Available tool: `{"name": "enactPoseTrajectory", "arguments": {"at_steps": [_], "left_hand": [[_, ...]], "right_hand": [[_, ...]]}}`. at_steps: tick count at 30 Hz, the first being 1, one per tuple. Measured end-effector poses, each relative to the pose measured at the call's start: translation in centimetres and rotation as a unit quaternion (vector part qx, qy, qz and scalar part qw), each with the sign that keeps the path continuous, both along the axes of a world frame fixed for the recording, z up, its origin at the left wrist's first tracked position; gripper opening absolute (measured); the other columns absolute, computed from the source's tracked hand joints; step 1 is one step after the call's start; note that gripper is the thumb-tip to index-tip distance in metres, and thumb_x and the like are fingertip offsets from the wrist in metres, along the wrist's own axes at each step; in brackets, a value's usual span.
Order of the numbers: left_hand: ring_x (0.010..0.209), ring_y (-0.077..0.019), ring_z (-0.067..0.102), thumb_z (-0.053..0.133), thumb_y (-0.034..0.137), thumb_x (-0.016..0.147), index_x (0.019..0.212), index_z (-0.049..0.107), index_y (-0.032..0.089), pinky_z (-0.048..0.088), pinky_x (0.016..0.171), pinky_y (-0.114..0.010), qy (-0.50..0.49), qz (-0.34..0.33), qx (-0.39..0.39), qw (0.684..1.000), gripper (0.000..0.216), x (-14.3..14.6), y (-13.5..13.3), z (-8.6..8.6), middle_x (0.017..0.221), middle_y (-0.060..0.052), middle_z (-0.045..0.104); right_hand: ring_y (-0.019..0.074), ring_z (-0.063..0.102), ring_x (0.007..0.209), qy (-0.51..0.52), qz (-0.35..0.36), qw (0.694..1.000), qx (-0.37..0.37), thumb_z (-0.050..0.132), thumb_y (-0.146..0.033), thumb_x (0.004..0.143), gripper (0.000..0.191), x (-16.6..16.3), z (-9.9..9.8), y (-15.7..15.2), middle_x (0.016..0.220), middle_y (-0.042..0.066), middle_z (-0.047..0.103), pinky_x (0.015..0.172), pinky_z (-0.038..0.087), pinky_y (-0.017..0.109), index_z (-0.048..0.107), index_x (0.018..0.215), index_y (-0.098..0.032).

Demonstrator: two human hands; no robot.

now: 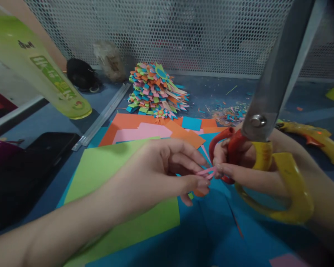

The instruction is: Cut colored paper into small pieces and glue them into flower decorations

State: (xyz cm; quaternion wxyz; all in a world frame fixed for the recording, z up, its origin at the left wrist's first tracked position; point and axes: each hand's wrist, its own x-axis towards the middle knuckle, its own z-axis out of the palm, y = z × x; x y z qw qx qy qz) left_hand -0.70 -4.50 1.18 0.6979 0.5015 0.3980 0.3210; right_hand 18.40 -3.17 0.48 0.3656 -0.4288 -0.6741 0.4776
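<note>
My left hand point(167, 168) is closed in a pinch on a small pink paper strip point(207, 172) above the blue paper. My right hand point(247, 167) meets it from the right, its fingertips also pinching that strip. Large scissors point(267, 122) with red and yellow handles hang on my right hand, blades pointing up and away. A green sheet point(114, 174) lies under my left forearm.
Orange, pink and blue sheets point(156, 129) lie spread on the blue table. A pile of folded multicoloured paper pieces point(156, 91) stands behind them, paper scraps point(231, 111) to its right. A green bottle point(44, 74) hangs at upper left, a yellow glue gun point(317, 139) at right, a black object point(30, 163) at left.
</note>
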Motion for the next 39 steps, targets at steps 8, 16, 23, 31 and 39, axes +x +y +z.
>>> {"name": "enactPoseTrajectory", "arguments": {"at_steps": [8,16,23,31,39], "left_hand": [[0.066,-0.0130,0.070,0.065,0.021,0.078,0.083,0.064,0.018,0.056,0.056,-0.019,0.019,0.003,0.041,0.999,0.007,0.0,0.2,0.4,0.075,-0.001,0.073],[0.063,-0.0127,0.070,0.064,0.016,0.078,0.079,0.064,0.014,0.054,0.054,-0.016,0.055,0.010,0.042,0.998,0.003,0.5,0.2,-0.2,0.069,-0.003,0.074],[0.060,-0.0136,0.069,0.065,0.017,0.076,0.081,0.062,0.014,0.054,0.050,-0.018,0.069,-0.004,0.011,0.998,0.006,0.5,0.2,0.1,0.067,-0.004,0.074],[0.064,-0.0170,0.071,0.064,0.011,0.075,0.078,0.061,0.013,0.053,0.050,-0.020,0.068,0.008,0.010,0.998,0.005,0.8,0.0,0.2,0.068,-0.006,0.074],[0.049,-0.0101,0.066,0.067,0.007,0.073,0.083,0.057,0.014,0.052,0.047,-0.017,-0.005,0.061,0.022,0.998,0.015,0.6,0.1,0.3,0.062,0.001,0.072]], "right_hand": [[0.0084,0.062,0.055,0.041,0.010,0.998,-0.056,0.069,-0.009,0.065,0.029,-0.1,0.9,0.0,0.065,-0.007,0.062,0.049,0.051,0.016,0.046,0.075,-0.024],[0.0079,0.061,0.056,0.052,-0.005,0.997,-0.048,0.070,-0.004,0.062,0.032,-0.2,-0.1,0.1,0.065,-0.008,0.061,0.051,0.051,0.016,0.047,0.075,-0.023],[0.0076,0.059,0.053,0.054,-0.018,0.997,-0.043,0.068,-0.008,0.061,0.030,-0.5,-0.2,0.1,0.062,-0.007,0.059,0.048,0.049,0.016,0.045,0.073,-0.022],[0.0086,0.059,0.052,0.026,-0.011,0.998,-0.053,0.068,-0.007,0.061,0.030,-0.6,0.5,-0.3,0.059,-0.008,0.059,0.046,0.049,0.018,0.044,0.070,-0.023],[0.0092,0.064,0.058,0.044,0.010,0.997,-0.058,0.071,-0.012,0.069,0.028,-0.1,0.3,-0.2,0.071,-0.006,0.066,0.051,0.052,0.019,0.048,0.078,-0.023]]}}
